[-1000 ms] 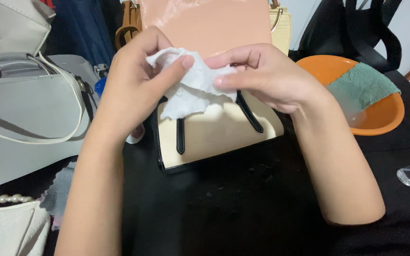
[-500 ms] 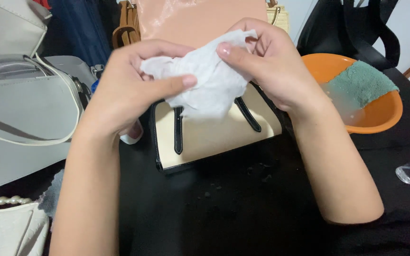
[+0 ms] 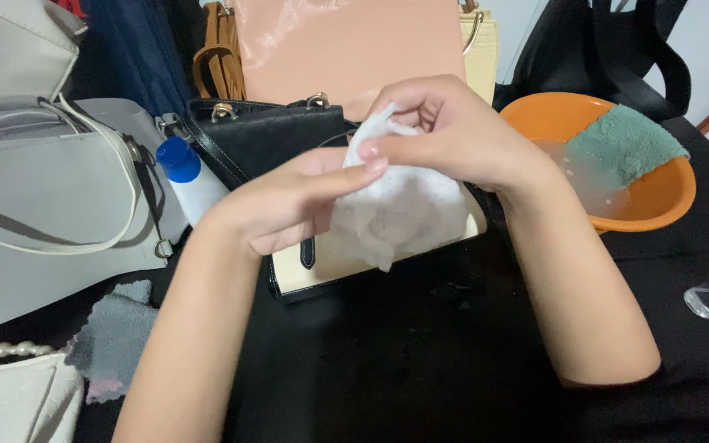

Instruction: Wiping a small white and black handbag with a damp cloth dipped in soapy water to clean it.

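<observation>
Both hands have drawn the thin white wet wipe (image 3: pixel 400 209) lower and bunched it. Left hand (image 3: pixel 289 201) cups it from below; right hand (image 3: pixel 445 135) pinches its top edge. It hangs above the cream handbag with black trim (image 3: pixel 322 275), still being folded, so wiping looks unstarted. Right of that bag sits an orange plastic bowl (image 3: pixel 658 193) holding a green cloth (image 3: pixel 625 143).
</observation>
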